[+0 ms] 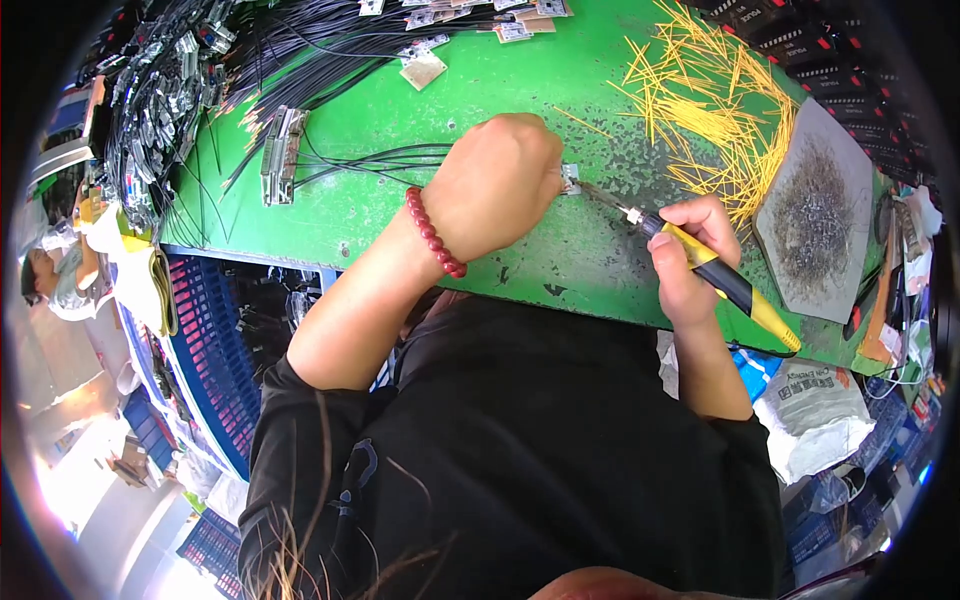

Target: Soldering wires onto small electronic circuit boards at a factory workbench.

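My right hand (pixel 695 250) grips a yellow-and-black soldering iron (pixel 715 268) like a pen, its tip pointing left. The tip reaches a small circuit board (pixel 571 179), pale and square, lying on the green bench. Over the bench, my left hand (pixel 505 180) is closed, with its fingertips at that board; most of its fingers are hidden behind the back of the hand. Several black cables (pixel 375 162) run from a metal-looking stack of parts (pixel 284 157) on the left and pass under my left hand.
Yellow solder sticks (pixel 700 100) lie scattered at the far right, beside a grey plate with dark residue (pixel 815 210). Black cables (pixel 290 60) with small boards (pixel 424 68) are heaped at the far left. A blue crate (pixel 205 350) stands below the bench's left end.
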Motion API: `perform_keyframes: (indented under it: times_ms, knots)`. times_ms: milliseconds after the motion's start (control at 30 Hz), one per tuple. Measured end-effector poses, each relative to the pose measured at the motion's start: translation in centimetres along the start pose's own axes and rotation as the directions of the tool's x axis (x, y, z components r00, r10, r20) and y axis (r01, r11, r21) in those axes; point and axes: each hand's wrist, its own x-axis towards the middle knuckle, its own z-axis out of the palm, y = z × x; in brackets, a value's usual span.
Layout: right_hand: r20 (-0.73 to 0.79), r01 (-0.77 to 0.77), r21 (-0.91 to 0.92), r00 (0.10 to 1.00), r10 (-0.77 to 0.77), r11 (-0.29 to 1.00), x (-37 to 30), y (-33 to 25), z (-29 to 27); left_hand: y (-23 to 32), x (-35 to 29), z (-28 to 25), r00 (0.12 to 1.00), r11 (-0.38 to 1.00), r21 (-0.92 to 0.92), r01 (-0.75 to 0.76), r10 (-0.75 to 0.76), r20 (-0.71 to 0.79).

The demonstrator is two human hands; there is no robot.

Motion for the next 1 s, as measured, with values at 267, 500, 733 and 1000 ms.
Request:
perform_keyframes:
  times_ms: [267,500,733,1000]
  knots:
    - [0.035,0.049,-0.039,0.998,-0.048,0.998,-0.3,0.3,-0.3,0.2,-0.3,0.3,1.000,1.000,0.004,-0.003,0.003,-0.019]
    - [-0.004,0.110,0.027,0.994,-0.110,0.994,-0.2,1.5,-0.2,-0.6,-0.2,0.5,1.000,1.000,-0.004,0.015,-0.015,-0.001]
    - [0.052,0.103,-0.056,0.994,-0.100,0.993,0.5,0.3,-0.2,-0.2,0.4,0.1,1.000,1.000,0.017,-0.006,0.007,-0.017]
    - [0.026,0.150,-0.013,0.988,-0.150,0.989,-0.4,0.8,-0.4,-0.1,-0.5,0.6,0.999,0.999,0.039,-0.023,0.024,-0.036]
